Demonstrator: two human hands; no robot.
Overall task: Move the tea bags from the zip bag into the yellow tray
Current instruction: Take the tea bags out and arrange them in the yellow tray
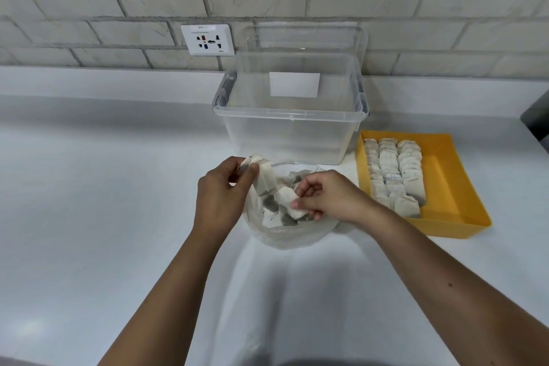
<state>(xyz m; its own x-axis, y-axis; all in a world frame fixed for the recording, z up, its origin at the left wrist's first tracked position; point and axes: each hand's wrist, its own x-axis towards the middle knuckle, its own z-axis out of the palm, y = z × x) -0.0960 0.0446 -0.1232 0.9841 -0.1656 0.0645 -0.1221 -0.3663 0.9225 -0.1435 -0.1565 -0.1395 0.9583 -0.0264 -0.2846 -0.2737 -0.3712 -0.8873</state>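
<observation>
A clear zip bag (292, 233) lies open on the white counter in front of me, with several tea bags inside. My left hand (221, 192) pinches a strip of joined tea bags (263, 177) and lifts it above the bag's left rim. My right hand (329, 196) pinches a white tea bag (289, 202) over the bag's opening. To the right sits the yellow tray (445, 196), with tea bags (393, 172) laid in three rows along its left half.
A large clear plastic tub (289, 131) stands behind the zip bag, against the grey brick wall. A white wall socket (207, 39) is at the back left. The white counter (89, 187) stretches to the left. A dark object (537, 119) shows at the right edge.
</observation>
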